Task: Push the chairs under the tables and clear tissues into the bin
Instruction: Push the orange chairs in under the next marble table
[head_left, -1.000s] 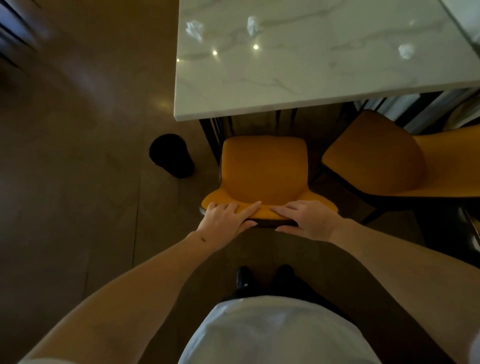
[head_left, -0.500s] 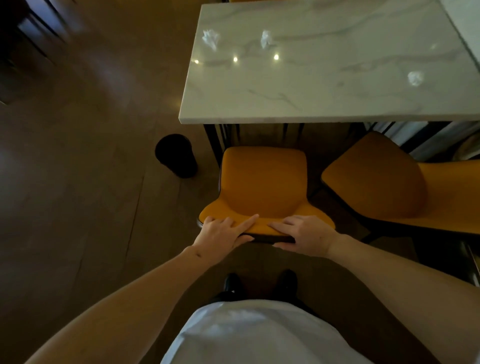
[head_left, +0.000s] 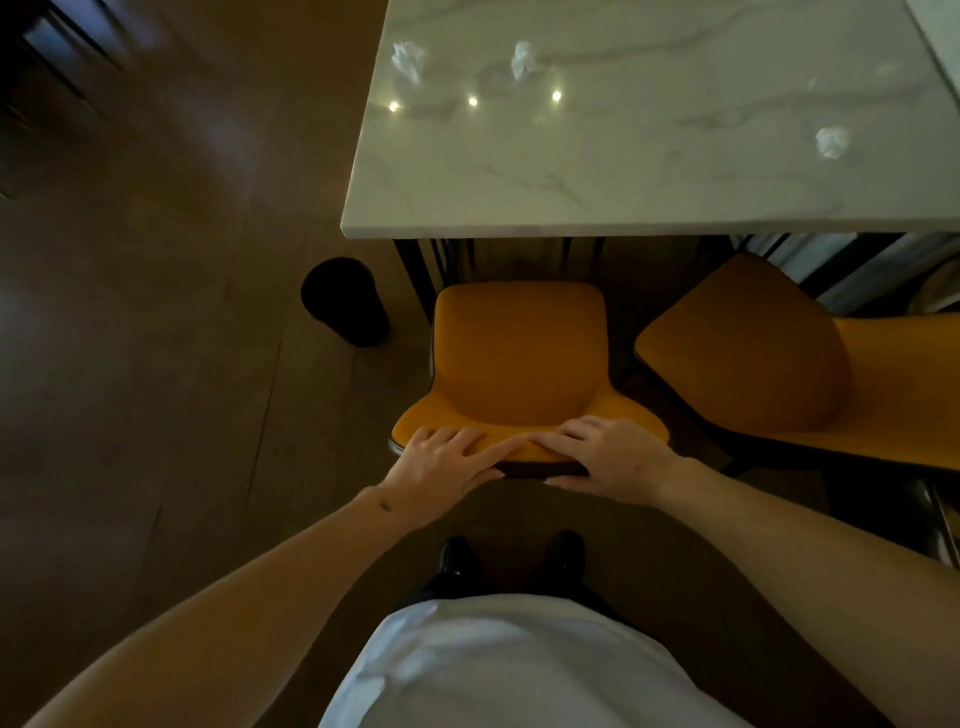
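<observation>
An orange chair (head_left: 519, 358) stands in front of me, its seat facing the white marble table (head_left: 597, 171). My left hand (head_left: 447, 467) and my right hand (head_left: 608, 457) both grip the top edge of its backrest, fingers over the front, thumbs behind. The seat's front edge is still short of the table's near edge. Three crumpled tissues lie on the table: one (head_left: 408, 60) at the far left, one (head_left: 524, 60) beside it, one (head_left: 831, 141) to the right. A black bin (head_left: 345, 301) stands on the floor left of the chair.
A second orange chair (head_left: 753, 353) stands to the right, turned at an angle and pulled out from the table. Dark table legs (head_left: 415, 270) show beneath the tabletop. Brown wooden floor (head_left: 156, 364) spreads to the left. My black shoes (head_left: 457, 556) are just behind the chair.
The table, chair and bin have slid lower and rightward in view as my head tilted. My hands keep the same grip on the backrest; the chair sits about as far from the table.
</observation>
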